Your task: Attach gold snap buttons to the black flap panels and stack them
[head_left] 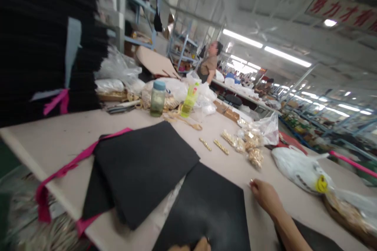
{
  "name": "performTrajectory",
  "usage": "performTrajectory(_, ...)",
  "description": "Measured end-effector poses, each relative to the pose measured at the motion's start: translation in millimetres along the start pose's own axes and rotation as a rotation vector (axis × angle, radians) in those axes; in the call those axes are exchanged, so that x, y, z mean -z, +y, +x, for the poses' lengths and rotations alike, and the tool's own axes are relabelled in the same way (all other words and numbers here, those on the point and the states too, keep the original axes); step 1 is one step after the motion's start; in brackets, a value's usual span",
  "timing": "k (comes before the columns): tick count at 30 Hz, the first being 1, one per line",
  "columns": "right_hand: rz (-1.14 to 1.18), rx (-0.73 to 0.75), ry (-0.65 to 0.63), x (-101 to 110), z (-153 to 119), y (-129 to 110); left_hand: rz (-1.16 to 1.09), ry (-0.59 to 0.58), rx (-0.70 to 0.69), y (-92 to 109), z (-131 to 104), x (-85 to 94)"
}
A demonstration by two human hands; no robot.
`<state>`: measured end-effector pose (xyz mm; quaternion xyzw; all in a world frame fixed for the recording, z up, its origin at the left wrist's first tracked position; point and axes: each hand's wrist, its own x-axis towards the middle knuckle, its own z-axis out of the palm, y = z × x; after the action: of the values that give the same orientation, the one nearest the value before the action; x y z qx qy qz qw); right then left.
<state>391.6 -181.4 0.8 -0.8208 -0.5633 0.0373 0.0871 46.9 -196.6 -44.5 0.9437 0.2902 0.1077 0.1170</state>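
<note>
At the bottom edge, my left hand (196, 245) shows only a few bent fingers, pressed together on a black sheet (212, 200). A tiny dark spot lies at its fingertips, too small to name. My right hand (266, 196) is closed just off the sheet's right edge, above the table. A small pale glint shows at its fingertips, but I cannot make out what it is. Left of the sheet lies a stack of black sheets (144, 168). Beyond my right hand are short strips of gold-coloured pieces (220, 146) and plastic-wrapped gold pieces (255, 157).
A blue-lidded bottle (158, 100) and a yellow-green bottle (190, 100) stand at the back. Pink ribbon (75, 160) trails over the table's left edge. A white plastic bag (297, 168) lies on the right. A tall black stack (44, 47) rises at left; a person (209, 64) is beyond.
</note>
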Motion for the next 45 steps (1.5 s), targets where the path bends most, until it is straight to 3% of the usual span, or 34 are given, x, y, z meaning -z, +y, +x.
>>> performTrajectory(2, 0.055, 0.002, -0.063, 3, -21, -13, -0.057, -0.058, -0.044, 25, -22, -2.4)
performTrajectory(4, 0.199, 0.005, -0.156, -1, -47, -31, -0.060, -0.081, -0.097, 37, -34, 2.4)
performTrajectory(8, 0.666, 0.023, -0.356, -10, -104, -79, -0.021, -0.079, -0.119, 36, -35, 11.9)
performTrajectory(12, 0.604, 0.123, -0.400, -8, -134, -115, 0.002, -0.049, -0.127, 35, -31, 14.2)
performTrajectory(17, 0.479, 0.213, -0.402, -4, -133, -129, -0.005, -0.013, -0.129, 37, -33, 16.1)
performTrajectory(26, 0.318, 0.177, -0.464, 1, -119, -138, -0.021, 0.008, -0.145, 34, -33, 13.2)
performTrajectory(33, 0.384, 0.199, -0.614, 6, -114, -138, -0.052, 0.018, -0.155, 33, -34, 9.8)
performTrajectory(39, 0.358, 0.148, -0.577, 5, -112, -136, -0.053, 0.025, -0.156, 32, -34, 7.0)
performTrajectory(45, 0.332, 0.209, -0.617, 6, -106, -132, -0.050, 0.014, -0.158, 32, -35, 8.8)
